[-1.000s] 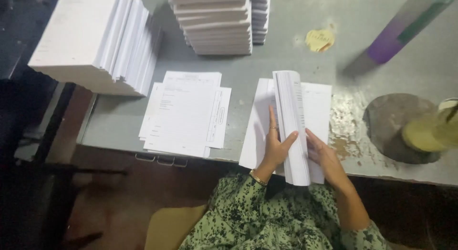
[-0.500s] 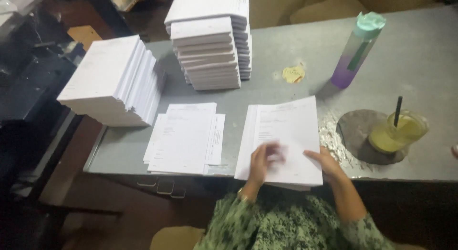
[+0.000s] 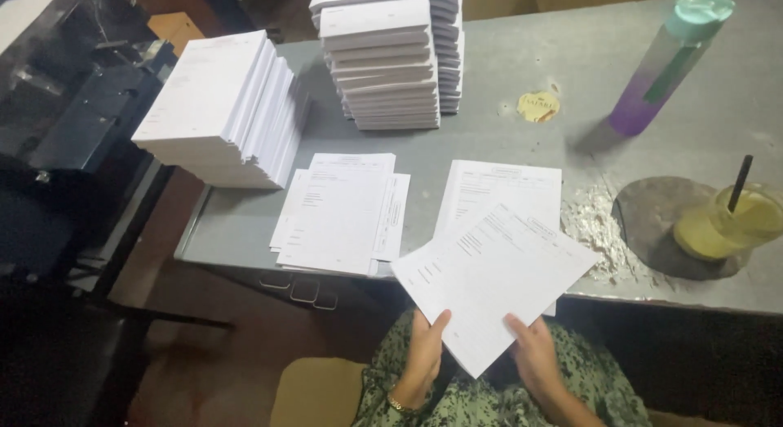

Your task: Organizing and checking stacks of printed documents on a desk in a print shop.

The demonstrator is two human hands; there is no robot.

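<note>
In the head view, the left hand (image 3: 426, 345) and right hand (image 3: 534, 351) each pinch a lower edge of a small sheaf of printed sheets (image 3: 493, 280), lifted off the grey table (image 3: 489, 141) and tilted over its near edge so the print faces the wearer. Beneath it lies a flat pile of forms (image 3: 502, 186), another pile (image 3: 342, 211) to the left. Tall bound stacks (image 3: 391, 60) and a side stack (image 3: 216, 109) sit farther back, apart from the purple bottle (image 3: 665, 64) and iced drink (image 3: 730, 223).
</note>
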